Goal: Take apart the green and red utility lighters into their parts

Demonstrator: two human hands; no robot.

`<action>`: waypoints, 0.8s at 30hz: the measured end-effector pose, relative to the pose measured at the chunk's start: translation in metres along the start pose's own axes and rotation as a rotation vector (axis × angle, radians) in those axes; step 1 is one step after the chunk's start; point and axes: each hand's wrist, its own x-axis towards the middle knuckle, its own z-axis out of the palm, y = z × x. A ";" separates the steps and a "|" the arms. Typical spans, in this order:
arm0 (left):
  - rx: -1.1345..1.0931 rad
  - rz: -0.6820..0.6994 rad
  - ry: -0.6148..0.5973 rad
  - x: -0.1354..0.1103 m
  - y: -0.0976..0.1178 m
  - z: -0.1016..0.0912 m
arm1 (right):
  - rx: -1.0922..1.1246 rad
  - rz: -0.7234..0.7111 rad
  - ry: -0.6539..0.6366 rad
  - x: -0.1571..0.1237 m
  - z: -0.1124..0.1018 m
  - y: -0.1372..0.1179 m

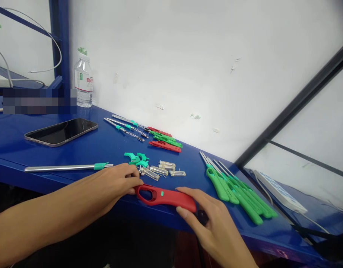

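Note:
A red plastic lighter handle (165, 196) lies along the front edge of the blue bench (110, 149). My right hand (213, 223) wraps its thumb and fingers round the handle's right end. My left hand (115, 183) pinches the handle's left, looped end, fingers closed. Just behind my left hand lie teal trigger pieces (136, 159) and several small clear parts (160, 169). A long metal tube with a teal collar (67, 168) lies to the left of that hand.
A row of green-handled lighters (238, 190) lies at the right. Red and green handles (165, 141) and thin metal rods (126, 127) sit near the white wall. A phone (61, 132) and a water bottle (83, 80) are at the left. A power strip (280, 191) rests lower right.

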 end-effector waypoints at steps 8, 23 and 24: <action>0.025 0.026 0.041 0.002 0.001 0.006 | 0.019 0.010 -0.033 0.001 0.000 0.002; -0.116 -0.107 0.002 0.005 0.017 0.004 | 0.024 0.056 -0.089 0.000 0.000 0.004; -0.113 -0.098 -0.007 0.006 0.018 0.003 | 0.027 0.056 -0.088 0.000 -0.001 0.004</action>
